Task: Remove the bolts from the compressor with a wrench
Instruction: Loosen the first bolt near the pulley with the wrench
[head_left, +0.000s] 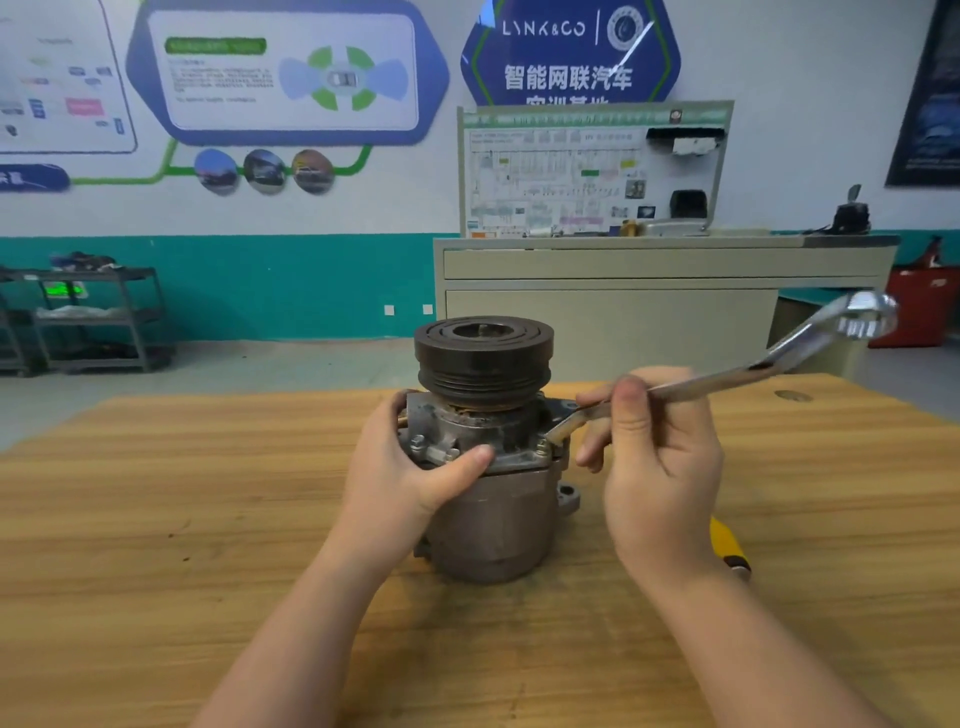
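The compressor (491, 499) is being stood upright near the middle of the wooden worktop (156, 519), with its dark grooved pulley (484, 358) on top. It is being gripped by the left hand (402, 467), whose fingers are curled round the far left side of the housing while the thumb is being pressed against the front flange. A wrench (727, 379) is being held in the right hand (660, 467), pinched between the thumb and curled fingers near its lower end. The lower end is being set against a bolt (543, 446) on the right front of the flange; whether it is fully seated on the bolt cannot be told. The upper, ring end of the wrench is being raised up and to the right, above the worktop edge. A yellow-handled tool (730, 545) is lying on the worktop just behind the right wrist, partly hidden. A grey cabinet (623, 301) is standing beyond the worktop.
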